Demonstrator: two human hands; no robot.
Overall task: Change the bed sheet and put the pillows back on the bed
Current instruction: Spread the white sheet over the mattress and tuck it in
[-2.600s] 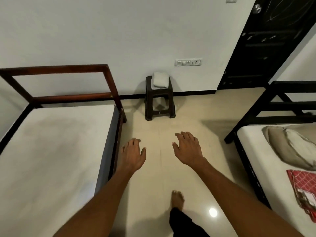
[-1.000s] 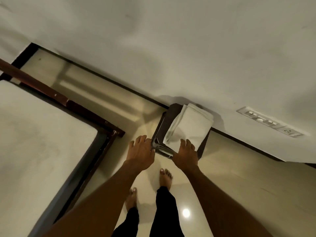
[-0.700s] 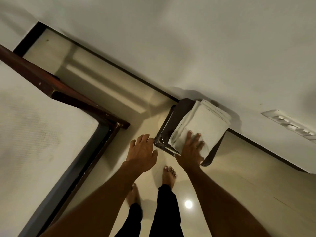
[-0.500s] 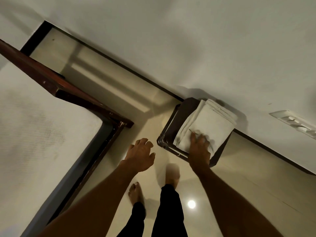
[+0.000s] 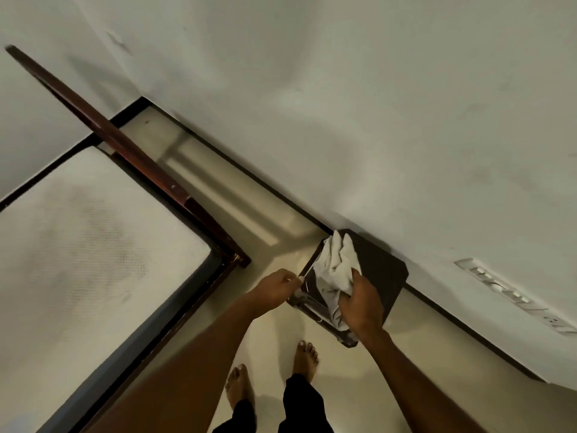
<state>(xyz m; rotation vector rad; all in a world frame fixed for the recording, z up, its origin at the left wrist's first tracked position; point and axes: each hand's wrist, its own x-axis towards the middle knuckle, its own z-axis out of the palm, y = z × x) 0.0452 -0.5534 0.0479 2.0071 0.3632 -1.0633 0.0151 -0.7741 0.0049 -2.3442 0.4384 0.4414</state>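
My right hand (image 5: 362, 307) grips a white bed sheet (image 5: 335, 267), bunched and partly raised off a dark plastic stool (image 5: 382, 276) that stands against the wall. My left hand (image 5: 274, 290) is at the stool's near left edge with its fingers curled. Whether it holds a corner of the sheet cannot be told. To the left lies the bare white mattress (image 5: 78, 245) in a dark wooden bed frame (image 5: 150, 170). No pillows are in view.
A white wall fills the top and right, with a switch and socket plate (image 5: 499, 289) low on it. Beige tiled floor (image 5: 274, 242) runs between bed and wall. My bare feet (image 5: 307, 354) stand just in front of the stool.
I walked up to the stool. My right hand, flat on the folded sheet before, now clutches it and has pulled it up bunched. My left hand moved in to the stool's edge and curled.
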